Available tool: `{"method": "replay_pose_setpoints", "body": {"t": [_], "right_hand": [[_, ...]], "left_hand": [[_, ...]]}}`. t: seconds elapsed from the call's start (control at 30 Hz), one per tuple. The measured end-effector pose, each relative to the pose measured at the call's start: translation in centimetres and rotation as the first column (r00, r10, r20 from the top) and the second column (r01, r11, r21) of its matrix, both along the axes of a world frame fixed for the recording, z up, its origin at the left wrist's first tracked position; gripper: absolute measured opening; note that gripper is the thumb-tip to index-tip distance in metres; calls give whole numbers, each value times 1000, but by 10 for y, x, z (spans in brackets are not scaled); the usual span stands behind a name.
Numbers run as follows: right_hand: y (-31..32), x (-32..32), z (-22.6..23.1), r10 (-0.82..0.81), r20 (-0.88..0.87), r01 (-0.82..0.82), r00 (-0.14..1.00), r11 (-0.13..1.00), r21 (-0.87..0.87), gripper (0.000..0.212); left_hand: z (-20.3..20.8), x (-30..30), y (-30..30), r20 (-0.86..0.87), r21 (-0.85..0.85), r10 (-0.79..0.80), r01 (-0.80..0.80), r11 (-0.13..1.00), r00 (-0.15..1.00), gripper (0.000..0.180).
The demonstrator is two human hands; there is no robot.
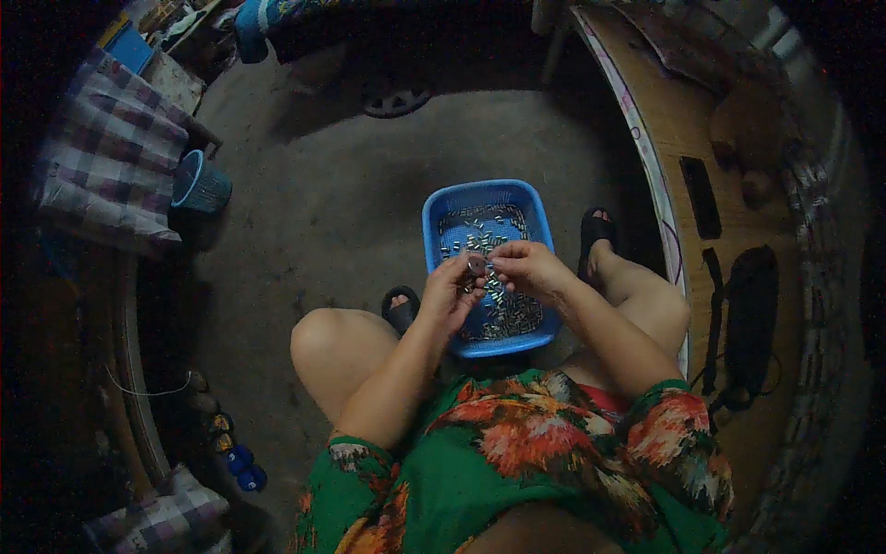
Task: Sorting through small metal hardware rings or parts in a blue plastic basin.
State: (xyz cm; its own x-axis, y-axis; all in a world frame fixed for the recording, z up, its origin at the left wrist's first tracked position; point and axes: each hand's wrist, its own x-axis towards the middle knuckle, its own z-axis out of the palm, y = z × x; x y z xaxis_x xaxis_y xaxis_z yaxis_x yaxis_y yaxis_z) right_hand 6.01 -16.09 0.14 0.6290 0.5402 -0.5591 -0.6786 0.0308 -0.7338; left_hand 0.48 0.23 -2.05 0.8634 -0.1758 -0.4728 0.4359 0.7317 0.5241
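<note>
Between my legs stands a blue plastic basket with a perforated bottom. Several small shiny metal cylinders lie scattered in it. Both my hands meet above its middle. My left hand is closed round a small, round, brownish disc-like piece with a pale ring or centre. From the right, my right hand comes up to that piece with thumb and forefinger pinched together. A tiny pale bit seems to show at those fingertips, too small to name.
At the right runs a long wooden surface with dark objects on it. A blue wastebasket stands at the left by a checked cloth. On the far floor lies a dark round thing. Blue balls sit at lower left.
</note>
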Motion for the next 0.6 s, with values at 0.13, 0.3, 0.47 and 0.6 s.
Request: {"method": "replay_pose_setpoints", "body": {"t": [0.13,0.3,0.47,0.6], "right_hand": [[-1,-1,0,33,61,-33,998,999,11,17],[1,-2,7,86,210,-64,974,992,-112,16],[1,-5,5,106,291,-65,951,987,-147,14],[3,-6,4,99,305,-55,947,987,-150,14]], "left_hand": [[3,0,-2,-4,6,-3,3,1000,1000,27],[3,0,-4,-25,38,1,0,999,1000,23],[5,0,-5,-18,31,-35,36,999,999,23],[0,-1,-4,-21,16,-45,45,999,999,24]]}}
